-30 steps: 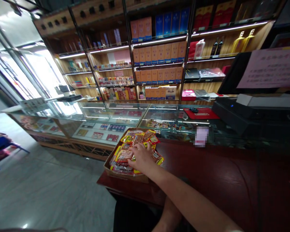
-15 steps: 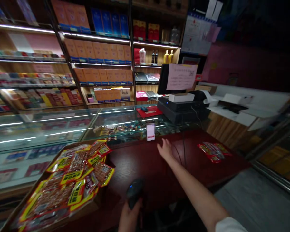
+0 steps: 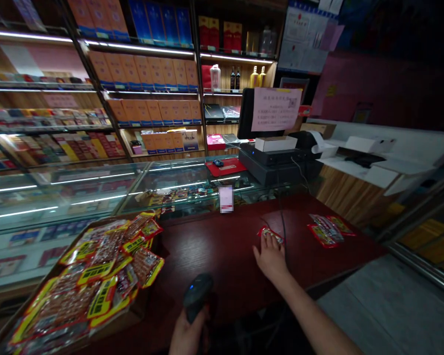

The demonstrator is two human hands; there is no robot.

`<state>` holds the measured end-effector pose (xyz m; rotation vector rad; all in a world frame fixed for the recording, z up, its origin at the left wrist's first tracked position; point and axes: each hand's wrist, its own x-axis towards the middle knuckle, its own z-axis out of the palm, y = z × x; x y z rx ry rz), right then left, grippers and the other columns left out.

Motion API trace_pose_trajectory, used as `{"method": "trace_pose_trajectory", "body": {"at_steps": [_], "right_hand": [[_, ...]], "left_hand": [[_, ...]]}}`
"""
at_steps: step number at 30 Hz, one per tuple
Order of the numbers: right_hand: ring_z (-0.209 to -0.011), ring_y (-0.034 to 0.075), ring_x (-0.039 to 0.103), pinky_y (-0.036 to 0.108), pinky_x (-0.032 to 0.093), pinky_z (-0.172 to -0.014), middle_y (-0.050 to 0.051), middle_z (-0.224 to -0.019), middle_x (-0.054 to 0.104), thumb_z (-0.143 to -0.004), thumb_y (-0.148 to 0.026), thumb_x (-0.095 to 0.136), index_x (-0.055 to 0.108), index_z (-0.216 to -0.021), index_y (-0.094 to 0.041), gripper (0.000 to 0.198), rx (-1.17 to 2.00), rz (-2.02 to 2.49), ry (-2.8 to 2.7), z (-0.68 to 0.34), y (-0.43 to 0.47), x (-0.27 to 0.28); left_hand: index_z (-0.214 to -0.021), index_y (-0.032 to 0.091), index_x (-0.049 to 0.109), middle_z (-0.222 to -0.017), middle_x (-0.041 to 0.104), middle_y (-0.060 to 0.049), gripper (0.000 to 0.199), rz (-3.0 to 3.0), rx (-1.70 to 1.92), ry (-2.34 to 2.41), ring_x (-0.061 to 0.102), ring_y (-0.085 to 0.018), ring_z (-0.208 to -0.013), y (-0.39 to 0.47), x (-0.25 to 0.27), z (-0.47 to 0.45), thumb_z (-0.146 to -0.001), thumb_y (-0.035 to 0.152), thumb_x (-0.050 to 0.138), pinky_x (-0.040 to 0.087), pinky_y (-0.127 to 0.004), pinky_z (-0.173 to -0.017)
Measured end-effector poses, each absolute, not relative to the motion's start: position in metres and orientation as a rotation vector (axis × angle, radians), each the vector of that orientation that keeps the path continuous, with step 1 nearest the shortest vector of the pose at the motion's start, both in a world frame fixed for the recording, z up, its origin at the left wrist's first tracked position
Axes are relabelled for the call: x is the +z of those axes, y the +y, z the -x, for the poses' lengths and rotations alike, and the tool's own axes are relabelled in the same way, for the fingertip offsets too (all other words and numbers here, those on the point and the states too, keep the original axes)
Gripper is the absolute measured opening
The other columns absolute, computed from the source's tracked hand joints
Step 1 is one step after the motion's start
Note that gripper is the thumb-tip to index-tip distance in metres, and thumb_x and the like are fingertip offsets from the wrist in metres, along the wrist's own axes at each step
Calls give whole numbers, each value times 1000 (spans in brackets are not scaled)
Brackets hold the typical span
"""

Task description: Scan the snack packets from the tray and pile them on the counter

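On the dark red table (image 3: 192, 249), the small red packet (image 3: 264, 230) lay beneath and just beyond the fingers of the right hand (image 3: 273, 259), which was clearly the nearer of the two. The packet's long axis appeared to slant from far left to near right, though the fingers covered part of it. The right hand rested on it, palm down; whether it pinched the packet could not be told. The left hand (image 3: 188, 329) was wrapped around a black handheld scanner (image 3: 198, 293), its head directed to the far side. From that hand, the packet lay far and to the right, with bare tabletop between. Other red packets (image 3: 327, 230) lay farther right, well apart.
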<state>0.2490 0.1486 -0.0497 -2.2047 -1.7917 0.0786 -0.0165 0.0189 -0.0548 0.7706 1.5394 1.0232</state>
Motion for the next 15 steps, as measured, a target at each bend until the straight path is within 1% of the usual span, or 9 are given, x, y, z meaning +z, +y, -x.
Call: {"method": "trace_pose_trajectory", "body": {"at_steps": [1,3,5,7,9,10,11,12,15], "right_hand": [[-146,34,43,55,29,-119,20,-157,49,-98,-34,56,57,-143,-13,50,100,2091,-1901,-228,135,-53],[-138,28,52,47,36,-115,11,-151,59,-98,-26,51,62,-139,-24,42,155,1879,-2049,-197,113,-56],[-134,24,55,41,41,-110,6,-148,62,-96,-20,50,63,-137,-30,44,201,1753,-2077,-182,104,-56],[-141,29,48,45,39,-113,11,-156,53,-91,-21,55,58,-142,-25,51,222,1731,-2007,-182,105,-58],[-149,38,37,56,31,-118,19,-161,43,-87,-26,61,49,-149,-16,64,242,1750,-1913,-191,110,-62],[-150,40,34,59,26,-119,22,-161,43,-85,-29,64,46,-150,-12,69,262,1751,-1879,-196,111,-64],[-149,40,35,60,24,-120,22,-158,47,-85,-31,65,45,-150,-11,71,291,1742,-1856,-201,111,-67],[-147,39,40,60,24,-120,21,-154,52,-85,-32,64,45,-150,-11,71,328,1724,-1841,-206,110,-69],[-134,32,54,53,33,-117,15,-139,64,-86,-30,62,48,-148,-17,65,471,1651,-1795,-214,106,-71]], "left_hand": [[-70,22,55,-35,47,6,52,-767,1048,1546,43,-13,-30,18,-56,15,-58,69,75,32,-22,-35],[-71,22,55,-34,46,7,49,-768,1092,1542,39,-11,-29,17,-58,13,-63,66,74,30,-21,-35],[-75,21,56,-36,48,7,44,-790,1092,1514,39,-10,-30,16,-58,13,-67,61,74,30,-20,-36],[-78,20,58,-37,49,7,44,-813,1068,1489,40,-11,-31,14,-59,15,-67,59,74,31,-20,-35],[-77,20,58,-37,48,7,46,-832,1054,1483,40,-11,-30,12,-58,16,-64,60,75,31,-21,-34],[-76,20,57,-37,47,7,46,-843,1051,1482,40,-11,-30,10,-57,16,-63,61,75,32,-22,-34],[-75,21,57,-38,46,8,46,-854,1051,1483,39,-11,-30,8,-56,16,-62,60,75,32,-22,-33],[-75,20,57,-39,46,8,45,-871,1042,1482,39,-11,-31,5,-53,14,-62,59,75,32,-22,-34],[-82,18,61,-46,51,7,40,-950,972,1446,43,-10,-36,-4,-42,8,-68,52,76,34,-22,-37]]}}
